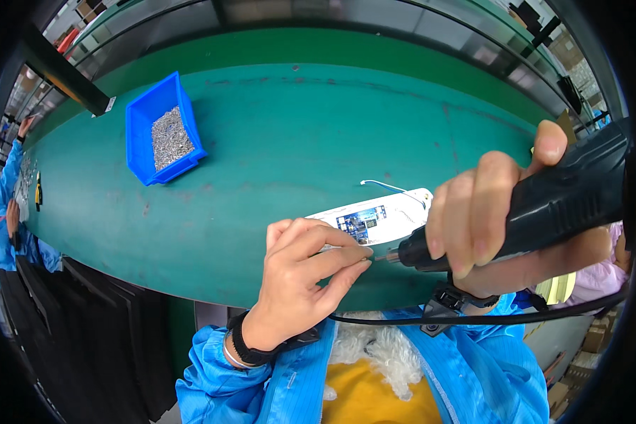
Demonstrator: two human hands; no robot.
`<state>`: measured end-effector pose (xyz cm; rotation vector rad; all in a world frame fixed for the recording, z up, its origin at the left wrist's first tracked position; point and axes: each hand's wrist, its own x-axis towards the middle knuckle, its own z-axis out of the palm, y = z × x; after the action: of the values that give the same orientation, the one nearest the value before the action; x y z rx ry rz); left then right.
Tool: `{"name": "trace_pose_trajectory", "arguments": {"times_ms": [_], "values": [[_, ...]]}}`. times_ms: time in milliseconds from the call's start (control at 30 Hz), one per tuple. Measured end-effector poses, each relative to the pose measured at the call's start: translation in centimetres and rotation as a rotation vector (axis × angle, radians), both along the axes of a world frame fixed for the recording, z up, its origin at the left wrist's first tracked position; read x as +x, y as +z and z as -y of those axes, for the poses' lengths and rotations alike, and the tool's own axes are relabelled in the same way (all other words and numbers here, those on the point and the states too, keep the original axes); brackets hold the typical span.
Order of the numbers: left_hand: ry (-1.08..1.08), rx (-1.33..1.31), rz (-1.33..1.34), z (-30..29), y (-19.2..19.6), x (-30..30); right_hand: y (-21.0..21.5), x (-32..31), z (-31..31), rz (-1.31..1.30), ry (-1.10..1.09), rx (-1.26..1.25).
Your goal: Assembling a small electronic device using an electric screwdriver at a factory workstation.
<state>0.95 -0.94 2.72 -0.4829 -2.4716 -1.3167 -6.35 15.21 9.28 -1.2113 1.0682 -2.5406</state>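
Note:
My right hand (482, 212) is wrapped around a black electric screwdriver (572, 201), held nearly level with its bit aimed left. At the tip of the bit, my left hand (300, 265) pinches thumb and fingertips together; whatever is between them is too small to make out. Just beyond the fingers lies a long white plastic housing (403, 220) on the green bench, partly covered by both hands. It carries a small blue circuit board (357, 225) and a thin blue-and-white wire (385, 186) that sticks out past its far edge.
A blue bin (138, 141) with many small silvery screws (169, 138) stands far left on the green bench (261, 141). A black cable (487, 320) runs across in front of me. Black panels (85, 332) stand at lower left. A co-worker's blue sleeve (7, 184) shows at the left edge.

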Motion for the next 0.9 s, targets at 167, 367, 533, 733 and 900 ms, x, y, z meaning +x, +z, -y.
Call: {"name": "trace_pose_trajectory", "arguments": {"times_ms": [167,367,533,733,900], "values": [[-0.021,-0.051,-0.045,-0.2,-0.5,-0.1,-0.2,-0.2,-0.3,-0.029,0.068,0.116],[0.006,-0.069,-0.083,-0.2,-0.6,-0.2,-0.3,0.0,0.0,0.019,0.08,0.137],[0.063,-0.102,-0.104,-0.2,-0.7,-0.2,-0.2,0.5,0.1,0.011,0.03,0.22],[0.158,-0.21,-0.188,-0.1,-1.3,0.3,-1.4,0.4,0.8,-0.063,0.002,0.182],[0.198,-0.2,0.001,0.4,-1.2,0.1,-2.9,0.3,2.1,-0.003,-0.116,0.107]]}}
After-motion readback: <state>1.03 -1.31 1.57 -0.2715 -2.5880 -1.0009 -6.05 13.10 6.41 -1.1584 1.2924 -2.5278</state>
